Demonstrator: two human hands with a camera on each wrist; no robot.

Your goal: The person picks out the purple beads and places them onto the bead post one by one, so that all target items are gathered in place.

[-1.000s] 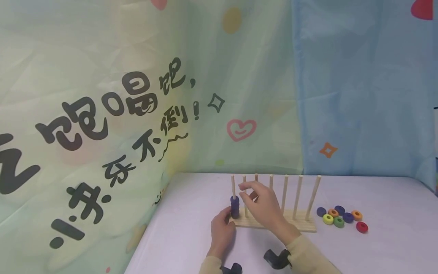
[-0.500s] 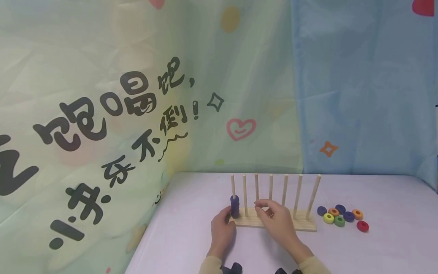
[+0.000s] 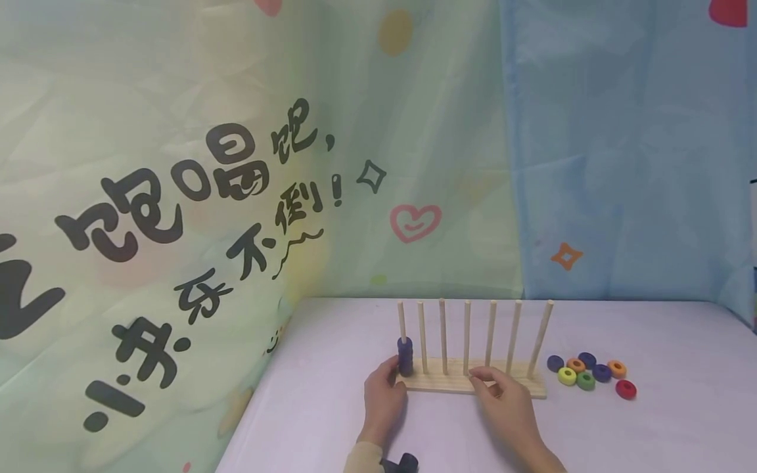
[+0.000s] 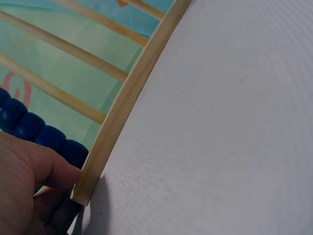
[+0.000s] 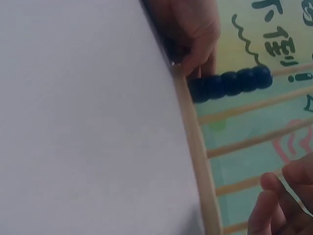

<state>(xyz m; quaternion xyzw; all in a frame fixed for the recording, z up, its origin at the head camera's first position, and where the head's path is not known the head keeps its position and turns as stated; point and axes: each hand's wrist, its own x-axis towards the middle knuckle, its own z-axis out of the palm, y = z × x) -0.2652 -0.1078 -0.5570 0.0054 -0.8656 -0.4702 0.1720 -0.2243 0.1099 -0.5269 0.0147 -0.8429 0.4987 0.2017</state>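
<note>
A wooden peg rack (image 3: 437, 382) stands on the table, with a row of several upright pegs. Dark blue rings (image 3: 405, 357) are stacked on its leftmost peg. My left hand (image 3: 384, 397) holds the left end of the rack's base; the left wrist view shows its thumb and fingers pinching the base end (image 4: 87, 188) below the blue rings. My right hand (image 3: 505, 401) hovers in front of the rack's right half, its fingers loosely bent. In the right wrist view nothing shows between the right hand's fingertips (image 5: 269, 181).
To the right of the rack lie loose rings: blue (image 3: 602, 373), orange (image 3: 617, 368), yellow (image 3: 567, 376), green (image 3: 585, 381) and red (image 3: 625, 389). A printed cloth backdrop (image 3: 414, 164) hangs behind the white table (image 3: 680, 433).
My right hand has moved down and to the right, from beside the second peg to the front of the rack's right half. My left hand has stayed at the base's left end.
</note>
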